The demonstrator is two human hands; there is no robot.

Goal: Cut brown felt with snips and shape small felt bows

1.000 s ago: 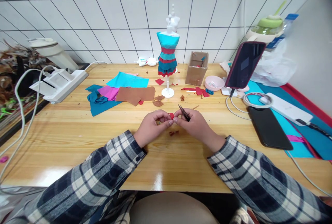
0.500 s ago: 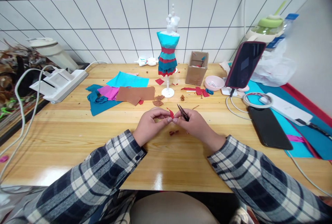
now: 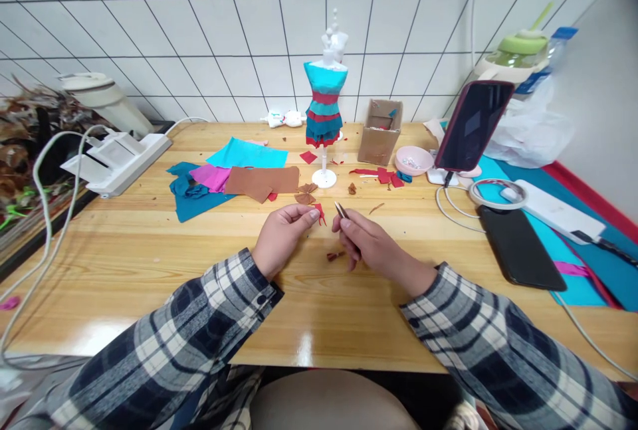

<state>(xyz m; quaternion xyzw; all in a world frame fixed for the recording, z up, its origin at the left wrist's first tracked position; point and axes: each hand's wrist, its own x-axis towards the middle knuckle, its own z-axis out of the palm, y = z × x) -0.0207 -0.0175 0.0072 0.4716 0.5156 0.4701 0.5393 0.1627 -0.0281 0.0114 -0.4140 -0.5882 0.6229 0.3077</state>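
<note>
My left hand (image 3: 285, 234) pinches a small red paper piece (image 3: 319, 213) between thumb and index finger. To its right, my right hand (image 3: 366, 237) is closed around dark tweezers (image 3: 341, 211), whose tips point up and left, a short way from the red piece. Just beneath my right fingers lies a small dark red bow (image 3: 335, 256) on the table. Behind the hands a small mannequin (image 3: 325, 101) stands upright in a turquoise, red and teal layered dress. A folded brown fan-shaped piece (image 3: 306, 193) rests left of its base.
Brown paper (image 3: 262, 181), turquoise paper (image 3: 252, 153) and teal paper (image 3: 204, 206) lie at the left. Behind on the right are a cardboard box (image 3: 379, 141), a pink bowl (image 3: 413, 169) and a propped phone (image 3: 473, 125). A black phone (image 3: 522, 247) lies further right, near cables.
My hands have moved apart. The red piece stays in my left hand, while my right hand has let go of it and turned the tweezers into a writing-like grip.
</note>
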